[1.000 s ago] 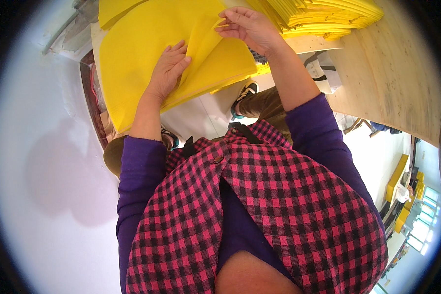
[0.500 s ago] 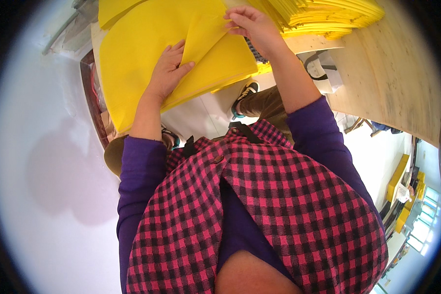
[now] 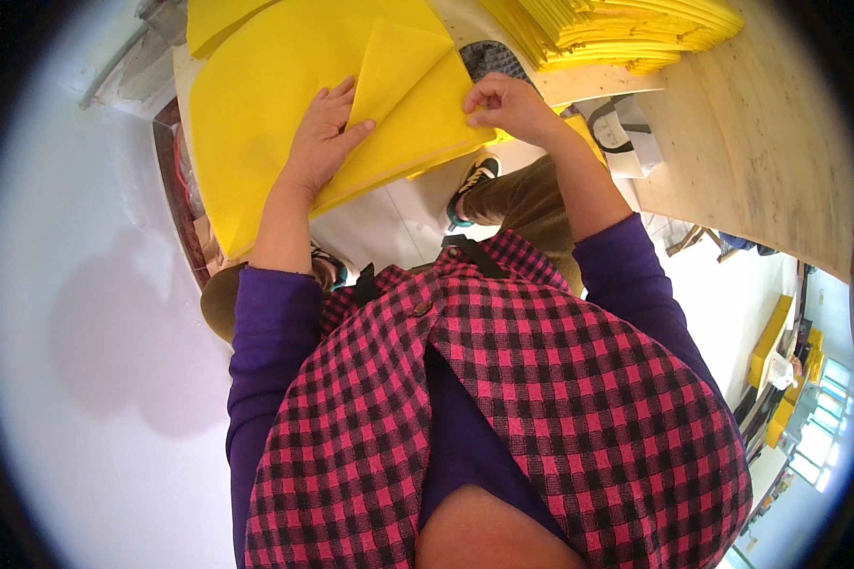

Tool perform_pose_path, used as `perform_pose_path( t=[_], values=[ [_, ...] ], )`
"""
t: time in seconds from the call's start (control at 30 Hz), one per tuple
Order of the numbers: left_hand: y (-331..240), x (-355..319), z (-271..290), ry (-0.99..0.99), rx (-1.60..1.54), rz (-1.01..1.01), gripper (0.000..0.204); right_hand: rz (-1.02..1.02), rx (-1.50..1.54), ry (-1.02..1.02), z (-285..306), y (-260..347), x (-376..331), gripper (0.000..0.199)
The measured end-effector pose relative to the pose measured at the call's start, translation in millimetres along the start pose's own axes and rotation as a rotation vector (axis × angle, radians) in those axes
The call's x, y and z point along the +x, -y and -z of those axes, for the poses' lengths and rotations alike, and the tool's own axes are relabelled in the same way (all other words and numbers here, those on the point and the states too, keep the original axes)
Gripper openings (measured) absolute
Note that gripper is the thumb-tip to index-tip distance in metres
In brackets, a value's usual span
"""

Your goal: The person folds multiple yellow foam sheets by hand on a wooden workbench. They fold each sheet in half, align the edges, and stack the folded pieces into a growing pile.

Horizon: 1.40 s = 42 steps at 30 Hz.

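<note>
A stack of large, thin yellow sheets (image 3: 256, 114) lies in front of me, its top sheet turned back into a pointed flap (image 3: 399, 71). My left hand (image 3: 327, 137) rests on the stack with its fingers stretched out, the thumb lying over the lower part of the flap. At the stack's right edge is my right hand (image 3: 510, 109). Its fingers are curled and its thumb and forefinger come together at the edge of a yellow sheet. How much they have between them is partly hidden.
More yellow sheets (image 3: 617, 33) are piled on a wooden board at the far right. A dark grey textured thing (image 3: 493, 62) shows beyond my right hand. A pale wooden panel (image 3: 759, 161) stands at the right, near a white bag with dark handles (image 3: 636, 152). A white wall (image 3: 95, 284) runs along the left.
My right hand has let go of the flap's upper corner and come nearer, down to the stack's right edge. The flap stays folded; my left hand has hardly moved.
</note>
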State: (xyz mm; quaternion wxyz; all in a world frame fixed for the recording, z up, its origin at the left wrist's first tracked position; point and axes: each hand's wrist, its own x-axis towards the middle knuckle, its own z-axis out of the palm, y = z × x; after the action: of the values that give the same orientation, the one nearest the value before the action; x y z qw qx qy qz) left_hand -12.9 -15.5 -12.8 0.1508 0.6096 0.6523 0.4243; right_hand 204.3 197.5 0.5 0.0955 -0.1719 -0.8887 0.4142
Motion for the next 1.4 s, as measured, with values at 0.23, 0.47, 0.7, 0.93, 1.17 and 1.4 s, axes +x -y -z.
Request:
perform_pose_path(
  t=[0.23, 0.47, 0.7, 0.93, 1.17, 1.4],
  values=[
    [0.1, -0.1, -1.5, -0.016, -0.005, 0.000, 0.039, 0.005, -0.044, -0.034, 2.9, 6.7, 4.6, 0.008],
    [5.0, -1.2, -0.8, 0.014, 0.045, 0.003, 0.040, 0.053, -0.113, -0.054, 13.5, 24.0, 13.9, 0.010],
    [5.7, -1.8, 0.0, 0.030, 0.098, -0.018, 0.045, -0.021, 0.148, -0.045, 9.2, 29.8, 34.4, 0.011],
    [-1.8, -1.6, 3.0, 0.049, 0.134, -0.047, 0.061, -0.042, 0.425, -0.082, 3.0, 46.6, 40.2, 0.014],
    [0.3, -1.6, 2.2, 0.053, 0.162, -0.068, 0.062, -0.081, 0.634, -0.135, -3.8, 47.5, 31.3, 0.021],
    [-4.0, -2.3, 2.8, 0.066, 0.208, -0.051, 0.055, -0.018, 0.847, -0.201, -8.6, 43.6, 8.5, 0.047]
  ],
)
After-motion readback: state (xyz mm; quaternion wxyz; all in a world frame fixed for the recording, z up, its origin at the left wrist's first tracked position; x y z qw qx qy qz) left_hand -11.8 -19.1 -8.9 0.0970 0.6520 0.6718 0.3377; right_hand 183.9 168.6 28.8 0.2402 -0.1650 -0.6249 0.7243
